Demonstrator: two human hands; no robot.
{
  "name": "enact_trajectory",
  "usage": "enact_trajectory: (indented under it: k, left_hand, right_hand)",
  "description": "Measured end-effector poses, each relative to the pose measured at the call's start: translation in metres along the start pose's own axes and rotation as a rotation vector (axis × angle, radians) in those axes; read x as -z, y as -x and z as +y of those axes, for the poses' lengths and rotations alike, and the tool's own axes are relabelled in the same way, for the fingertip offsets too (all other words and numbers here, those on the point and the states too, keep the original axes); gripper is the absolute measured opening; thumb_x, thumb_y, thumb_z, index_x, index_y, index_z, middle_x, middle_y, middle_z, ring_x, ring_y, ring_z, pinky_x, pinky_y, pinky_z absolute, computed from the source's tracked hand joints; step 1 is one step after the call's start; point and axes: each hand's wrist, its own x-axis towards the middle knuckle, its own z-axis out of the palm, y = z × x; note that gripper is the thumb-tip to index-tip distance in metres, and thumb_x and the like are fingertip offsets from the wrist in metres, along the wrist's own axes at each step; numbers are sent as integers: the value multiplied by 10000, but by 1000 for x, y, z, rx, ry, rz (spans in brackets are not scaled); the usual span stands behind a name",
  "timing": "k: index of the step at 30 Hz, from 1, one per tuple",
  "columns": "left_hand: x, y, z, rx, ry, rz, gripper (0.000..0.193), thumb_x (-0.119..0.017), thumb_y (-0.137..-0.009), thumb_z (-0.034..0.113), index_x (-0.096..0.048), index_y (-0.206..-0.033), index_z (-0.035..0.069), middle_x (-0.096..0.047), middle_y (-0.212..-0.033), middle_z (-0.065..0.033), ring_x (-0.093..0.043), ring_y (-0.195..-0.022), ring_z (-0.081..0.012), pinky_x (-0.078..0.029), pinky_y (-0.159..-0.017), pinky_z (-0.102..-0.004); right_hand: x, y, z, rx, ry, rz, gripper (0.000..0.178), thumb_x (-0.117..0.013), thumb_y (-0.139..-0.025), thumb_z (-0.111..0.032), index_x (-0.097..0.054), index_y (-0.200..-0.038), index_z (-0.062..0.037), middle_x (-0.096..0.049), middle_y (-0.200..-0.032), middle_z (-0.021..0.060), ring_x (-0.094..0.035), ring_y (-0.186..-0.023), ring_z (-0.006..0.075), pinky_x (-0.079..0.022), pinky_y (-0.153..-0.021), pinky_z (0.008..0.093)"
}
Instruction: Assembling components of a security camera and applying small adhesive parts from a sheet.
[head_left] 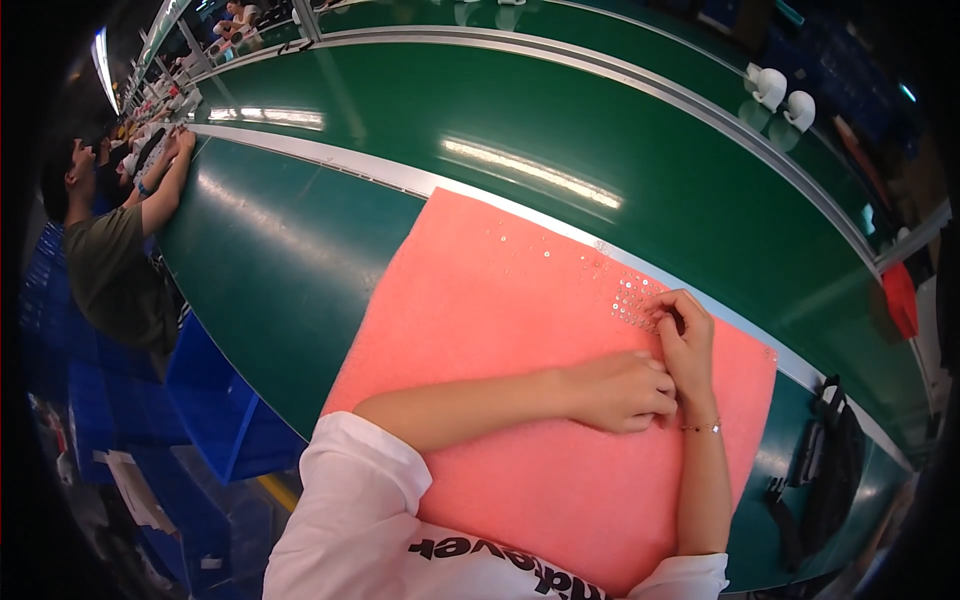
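Note:
A pink cloth (480, 340) lies over the green bench in front of me. Near its far edge sits a cluster of small round clear-and-silver pieces (632, 296), too small to name surely. The bent fingers of my right hand (688, 332) reach the right side of this cluster, thumb and fingertips close together; anything between them is too small to make out. My left hand (622, 391) rests on the cloth just below, its fingers curled beside my right wrist. What the left fingers hold, if anything, is hidden. A few more such pieces (546, 254) are scattered left of the cluster.
Beyond a pale metal rail (350, 165) runs a glossy green conveyor belt (480, 120). White curved parts (768, 88) stand at the far right. A black bag (835, 470) lies right of the cloth. Blue bins (215, 400) and a person (125, 240) are at left.

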Motion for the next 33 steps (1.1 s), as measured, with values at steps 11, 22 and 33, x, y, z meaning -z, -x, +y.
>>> enact_trajectory:
  k: [11,22,33]
  left_hand:
    - [-1,0,-2,-18,1,38,122,-557,-780,110,-646,-865,111,-608,-877,-41,-559,-879,-234,-434,-814,-381]
    - [-5,0,-4,-40,-3,70,129,-553,-773,104,-648,-860,112,-616,-850,-39,-569,-853,-233,-434,-789,-376]
    - [-6,-2,-5,-39,6,65,118,-565,-766,102,-642,-855,107,-620,-870,-46,-570,-871,-236,-438,-808,-380]
  right_hand:
    - [3,1,4,41,48,-28,119,-451,-741,89,-554,-755,32,-551,-721,83,-530,-625,156,-427,-552,277]
    - [1,1,5,46,10,-17,60,-478,-738,75,-523,-732,37,-516,-692,76,-489,-584,139,-402,-523,267]
    - [1,1,3,24,37,24,72,-492,-768,51,-560,-755,29,-541,-692,69,-484,-568,120,-400,-518,257]
